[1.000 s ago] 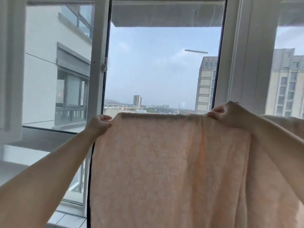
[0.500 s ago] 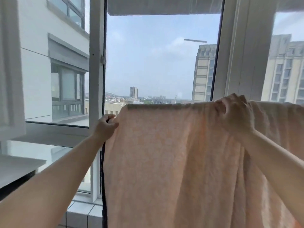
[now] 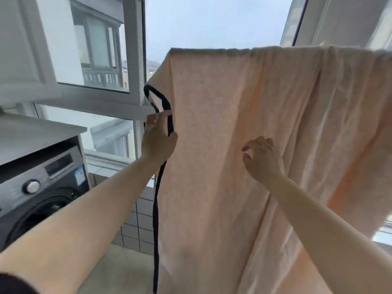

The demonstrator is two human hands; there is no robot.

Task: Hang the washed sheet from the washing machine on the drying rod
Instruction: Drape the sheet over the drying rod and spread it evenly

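A peach sheet [image 3: 222, 107] with a dark trimmed edge hangs folded over a rod that the cloth hides; its top fold runs across the upper right. My left hand [image 3: 158, 139] grips the sheet's dark left edge well below the fold. My right hand [image 3: 262, 159] pinches the front face of the cloth near its middle. The washing machine [image 3: 40, 194] stands at the lower left, dark grey, with a round door and a silver knob.
A grey countertop [image 3: 36, 132] lies above the machine. Behind the sheet, white window frames [image 3: 135, 66] with an open pane face other buildings. A tiled low wall [image 3: 140, 219] and the floor lie below the window.
Both hands have come down from the sheet's top fold to its left edge and front face. The view has tilted downward, so the washing machine now shows.
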